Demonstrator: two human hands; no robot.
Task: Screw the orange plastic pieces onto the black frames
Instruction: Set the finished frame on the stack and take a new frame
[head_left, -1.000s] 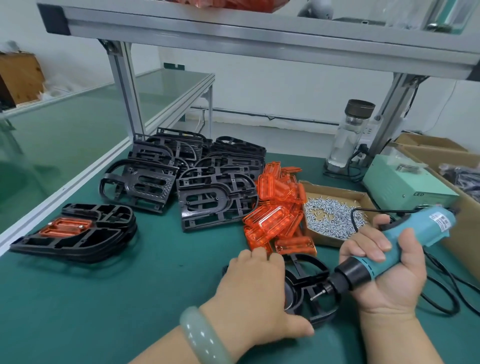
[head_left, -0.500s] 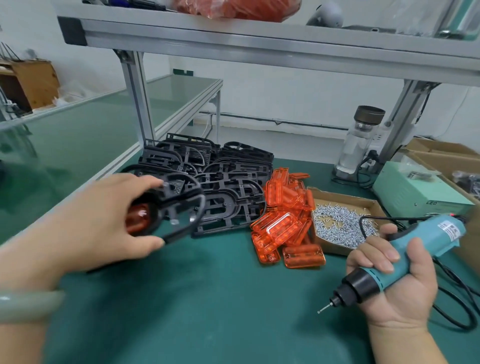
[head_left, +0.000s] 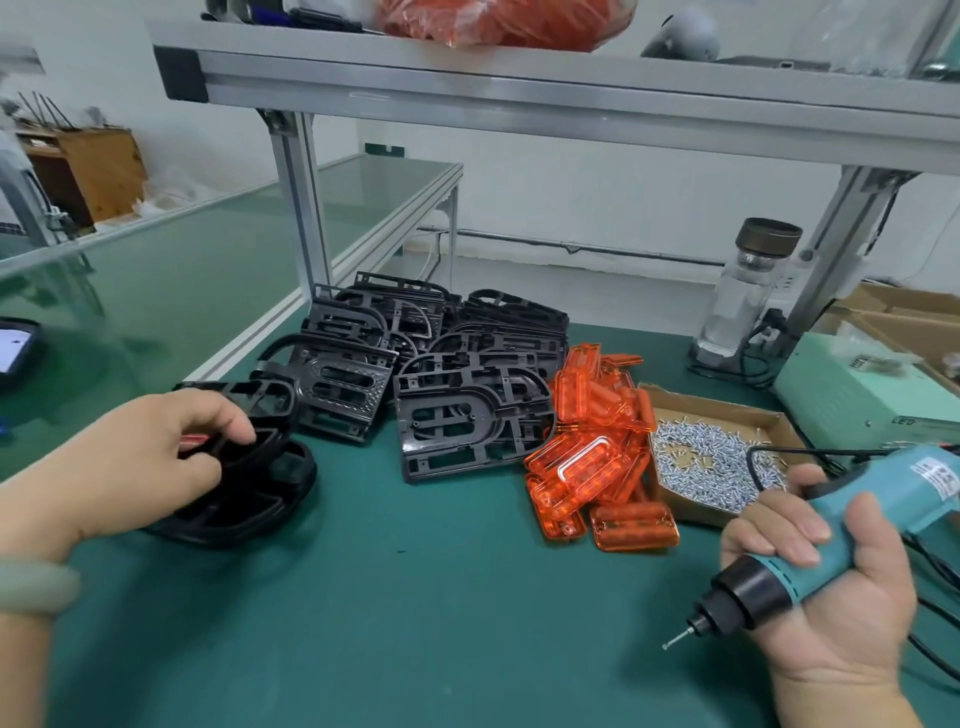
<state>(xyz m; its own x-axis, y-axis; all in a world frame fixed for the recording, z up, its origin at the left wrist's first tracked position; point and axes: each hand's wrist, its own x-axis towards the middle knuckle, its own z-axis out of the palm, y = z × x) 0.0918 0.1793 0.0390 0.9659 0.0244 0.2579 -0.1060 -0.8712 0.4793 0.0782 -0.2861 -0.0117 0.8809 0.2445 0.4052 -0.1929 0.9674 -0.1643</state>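
Bench: a green mat (head_left: 415, 623) under a metal shelf.
Left hand (head_left: 130, 457): fingers curled round a black frame (head_left: 260, 410) with orange showing beneath, over the left stack (head_left: 244, 499), probably the done pile.
Right hand (head_left: 831, 597): wrapped round the screwdriver (head_left: 841, 525), with the bit clear of the mat and ready.
Supplies: bare frames (head_left: 467, 426), orange pieces (head_left: 587, 467) and the screw box (head_left: 727, 410) sit side by side for quick picking.

Orange pcs (head_left: 587, 457) heaped w/ black frames (head_left: 470, 415) alongside.

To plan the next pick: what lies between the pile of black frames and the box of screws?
The head view shows orange plastic pieces heaped between the black frames and the screw box.
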